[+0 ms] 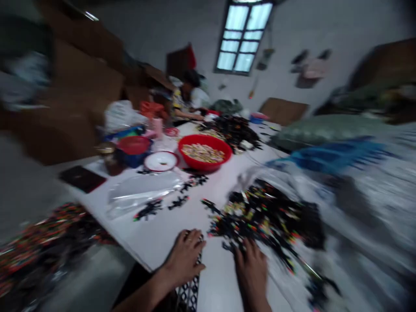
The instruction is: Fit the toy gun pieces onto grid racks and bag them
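Observation:
My left hand (186, 256) is over the near edge of the white table, fingers curled around a dark piece that looks like a black toy gun (199, 256); much of it is hidden. To its right, my right hand (252, 269) rests with fingers stretched out and slightly apart, fingertips touching the near edge of a pile of black toy guns (260, 212) with orange, green and yellow bits. A few more toy guns (149, 209) lie farther left on the table. Motion blurs the picture.
A red basin (205, 164) holds small pale pieces. Beside it are a white plate (161, 161), a clear plastic bag (143, 190), a blue tub (134, 158), a jar (110, 160) and a black tablet-like slab (82, 178). Sacks (338, 130) line the right. Another person (183, 102) sits at the far end.

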Demonstrator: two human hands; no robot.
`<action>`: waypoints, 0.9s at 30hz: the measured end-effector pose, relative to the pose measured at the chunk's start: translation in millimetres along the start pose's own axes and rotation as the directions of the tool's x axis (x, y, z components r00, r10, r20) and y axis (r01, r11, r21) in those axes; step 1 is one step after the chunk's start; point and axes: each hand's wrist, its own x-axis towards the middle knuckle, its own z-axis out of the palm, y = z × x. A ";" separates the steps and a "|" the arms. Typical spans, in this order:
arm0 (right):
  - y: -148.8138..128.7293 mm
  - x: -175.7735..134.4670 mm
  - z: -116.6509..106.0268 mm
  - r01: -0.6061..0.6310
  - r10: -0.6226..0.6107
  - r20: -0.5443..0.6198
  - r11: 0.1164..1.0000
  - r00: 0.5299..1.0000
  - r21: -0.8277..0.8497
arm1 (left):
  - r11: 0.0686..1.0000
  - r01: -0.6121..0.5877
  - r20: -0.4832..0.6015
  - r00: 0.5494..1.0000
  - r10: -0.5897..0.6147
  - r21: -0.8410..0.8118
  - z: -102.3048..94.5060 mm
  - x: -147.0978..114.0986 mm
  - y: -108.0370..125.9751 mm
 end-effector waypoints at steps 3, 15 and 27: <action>36.5 -21.1 -35.3 -0.070 0.083 0.162 0.994 0.983 -0.089 | 0.990 -0.009 -0.172 0.985 0.034 0.143 28.0 2.0 -15.8; 41.3 133.7 -67.7 0.392 -0.258 0.408 0.873 0.876 -0.290 | 0.953 -0.031 -0.385 0.911 0.151 0.300 47.0 -0.1 -33.5; -20.5 -41.2 -47.3 0.475 -0.473 0.270 0.878 0.839 0.060 | 0.974 -0.081 -0.382 0.910 0.160 0.214 -2.7 -37.2 -28.8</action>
